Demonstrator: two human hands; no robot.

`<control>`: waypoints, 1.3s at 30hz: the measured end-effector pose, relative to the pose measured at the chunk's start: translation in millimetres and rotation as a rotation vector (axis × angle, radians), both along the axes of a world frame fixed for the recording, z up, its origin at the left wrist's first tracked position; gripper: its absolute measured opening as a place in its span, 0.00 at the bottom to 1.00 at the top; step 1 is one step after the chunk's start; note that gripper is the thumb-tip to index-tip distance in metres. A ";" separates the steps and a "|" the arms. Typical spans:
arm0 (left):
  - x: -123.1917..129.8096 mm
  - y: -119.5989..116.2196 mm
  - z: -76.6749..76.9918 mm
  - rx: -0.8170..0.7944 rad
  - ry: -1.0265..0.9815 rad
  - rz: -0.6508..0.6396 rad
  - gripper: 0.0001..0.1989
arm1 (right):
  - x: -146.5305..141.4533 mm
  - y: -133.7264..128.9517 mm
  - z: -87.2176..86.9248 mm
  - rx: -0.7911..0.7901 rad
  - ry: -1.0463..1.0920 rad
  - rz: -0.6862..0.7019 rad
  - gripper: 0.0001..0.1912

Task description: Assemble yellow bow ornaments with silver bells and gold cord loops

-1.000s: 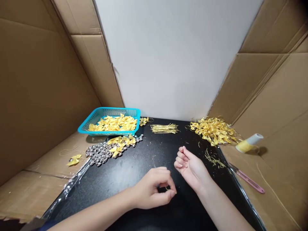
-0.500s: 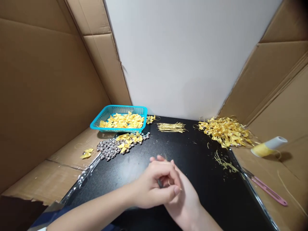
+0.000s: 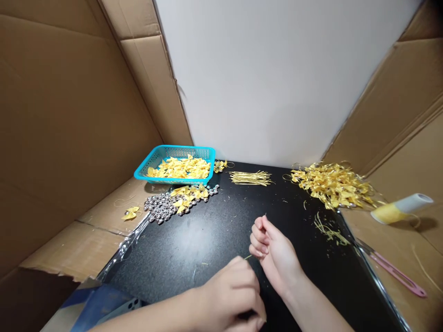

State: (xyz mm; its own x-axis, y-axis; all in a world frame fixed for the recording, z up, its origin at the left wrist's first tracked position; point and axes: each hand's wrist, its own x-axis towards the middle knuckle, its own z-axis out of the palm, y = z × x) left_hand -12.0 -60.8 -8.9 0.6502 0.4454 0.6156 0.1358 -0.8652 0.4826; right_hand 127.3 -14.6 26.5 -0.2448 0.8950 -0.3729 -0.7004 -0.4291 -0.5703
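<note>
The strand (image 3: 248, 257), a thin yellow-green length, shows in the gap between the two hands, over the surface (image 3: 145, 272), which is black, finely speckled and glossy under the light. The left hand (image 3: 235, 295) has its fingers curled downward; its grip is partly hidden, so I cannot tell whether it pinches the strand. The right hand (image 3: 273, 258) is closed, fingers folded into the palm and thumb against the index finger; whether that grip includes the strand cannot be told.

On the far left, a turquoise plastic basket (image 3: 176, 181) with perforated walls holds yellow bows (image 3: 180, 168) of folded, ribbon-like material. Just in front lie rounded, mirror-bright silver beads (image 3: 161, 207), a few bows on top. Straight gold strips (image 3: 251, 178) form a bundle near the white wall (image 3: 277, 83). Rightward are a tangled heap of looped yellow bows (image 3: 332, 184), curly trimmings (image 3: 328, 230), a pink-handled cutter (image 3: 398, 274) and a pale tube wound with yellow thread (image 3: 389, 214).
</note>
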 end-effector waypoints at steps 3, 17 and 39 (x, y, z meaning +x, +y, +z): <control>-35.2 24.1 -1.3 0.333 0.205 0.132 0.21 | 10.1 2.6 -6.2 0.159 -0.132 0.028 0.20; -131.4 145.8 -4.1 0.203 0.717 0.958 0.11 | 51.9 15.1 -19.3 1.056 -1.444 0.050 0.17; 28.2 110.8 -12.7 -0.570 -0.116 0.424 0.03 | 57.6 4.4 -74.3 0.784 -0.906 -0.007 0.21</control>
